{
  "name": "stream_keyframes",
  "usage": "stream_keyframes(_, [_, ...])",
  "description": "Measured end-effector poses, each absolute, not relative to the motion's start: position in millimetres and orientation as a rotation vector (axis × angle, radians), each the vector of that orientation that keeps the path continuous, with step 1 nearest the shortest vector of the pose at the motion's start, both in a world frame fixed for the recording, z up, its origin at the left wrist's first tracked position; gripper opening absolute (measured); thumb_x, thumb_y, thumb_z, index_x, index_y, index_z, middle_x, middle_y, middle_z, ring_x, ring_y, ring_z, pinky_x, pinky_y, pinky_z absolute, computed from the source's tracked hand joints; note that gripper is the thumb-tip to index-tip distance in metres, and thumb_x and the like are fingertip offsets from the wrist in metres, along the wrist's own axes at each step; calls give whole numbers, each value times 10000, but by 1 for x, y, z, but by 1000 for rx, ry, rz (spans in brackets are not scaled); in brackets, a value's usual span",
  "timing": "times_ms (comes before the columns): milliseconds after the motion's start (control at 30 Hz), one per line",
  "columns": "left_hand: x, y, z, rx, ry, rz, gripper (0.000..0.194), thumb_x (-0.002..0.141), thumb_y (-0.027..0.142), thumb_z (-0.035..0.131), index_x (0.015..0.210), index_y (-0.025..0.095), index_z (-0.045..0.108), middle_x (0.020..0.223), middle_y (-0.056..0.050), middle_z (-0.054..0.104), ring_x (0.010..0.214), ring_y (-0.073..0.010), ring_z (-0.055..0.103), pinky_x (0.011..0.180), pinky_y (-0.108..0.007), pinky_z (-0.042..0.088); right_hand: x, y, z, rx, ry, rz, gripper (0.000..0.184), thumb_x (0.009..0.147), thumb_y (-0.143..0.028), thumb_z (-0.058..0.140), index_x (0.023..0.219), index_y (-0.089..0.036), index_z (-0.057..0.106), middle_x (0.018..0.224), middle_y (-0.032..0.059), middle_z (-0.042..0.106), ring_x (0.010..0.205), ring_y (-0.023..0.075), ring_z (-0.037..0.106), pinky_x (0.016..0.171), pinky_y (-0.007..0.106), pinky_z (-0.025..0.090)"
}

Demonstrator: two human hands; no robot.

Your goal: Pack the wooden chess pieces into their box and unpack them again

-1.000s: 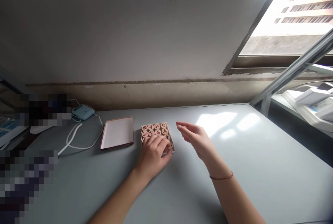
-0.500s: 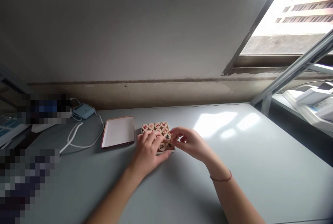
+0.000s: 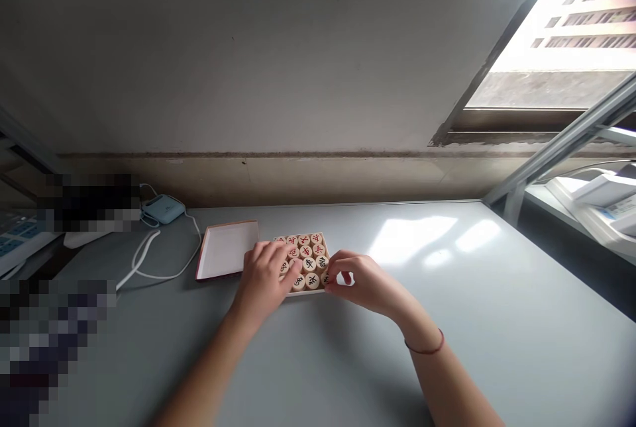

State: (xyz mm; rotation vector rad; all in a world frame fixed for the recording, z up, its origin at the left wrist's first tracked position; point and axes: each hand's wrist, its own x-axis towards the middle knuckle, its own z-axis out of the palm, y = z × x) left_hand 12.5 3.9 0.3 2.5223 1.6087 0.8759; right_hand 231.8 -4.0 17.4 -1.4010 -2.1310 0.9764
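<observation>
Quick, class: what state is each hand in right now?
Left hand: open, over the left part of the box.
Right hand: fingertips at the near-right corner piece; whether gripping cannot be told.

Left hand (image 3: 264,278) is palm-down, right hand (image 3: 366,283) curled.

A shadowed grey wall (image 3: 248,69) fills the upper frame, a paler beige band (image 3: 322,179) along its foot. At upper right, a slanting metal bar (image 3: 561,145) crosses a window (image 3: 531,88) showing a multi-storey building (image 3: 603,16). Bright sunlight patches (image 3: 412,238) lie right of centre on the grey tabletop (image 3: 497,334).
</observation>
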Motion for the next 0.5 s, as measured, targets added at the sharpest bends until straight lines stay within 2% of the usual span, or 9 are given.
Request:
stream_keyframes(100, [0,12,-5,2424,1950,810,287,906,330,503,1148,203,593,1113,-102,647,993,-265,597,823,-375,469,233,-4,22,-1403,-2104,967,183,828,-363,593,737,-227,675,925,49,621,652,130,545,583,275,457])
stream_keyframes(167, [-8,16,-8,2329,2155,671,390,880,408,541,1184,166,576,1115,-141,633,960,-283,619,766,-363,484,233,-4,25,-1424,-2069,924,245,860,-413,550,767,-220,668,891,53,614,643,130,542,573,271,448])
stream_keyframes(267, [-16,20,-9,2217,2214,440,430,892,470,506,1156,143,597,1052,-140,649,909,-273,644,727,-343,490,232,-4,27,-1460,-2034,850,269,887,-420,505,790,-214,649,836,43,606,612,123,522,556,265,425])
stream_keyframes(400, [-20,21,-6,2164,2185,312,315,921,375,452,1048,163,647,1016,-118,653,852,-253,656,674,-318,478,231,-4,27,-1477,-2007,818,279,899,-414,482,775,-215,634,802,36,612,590,119,516,554,263,422])
stream_keyframes(500, [-22,21,0,2167,2173,424,261,907,246,412,935,180,663,938,-95,665,776,-226,649,650,-303,465,231,-3,26,-1472,-1983,800,308,901,-439,479,756,-216,633,782,35,617,570,119,511,540,265,424])
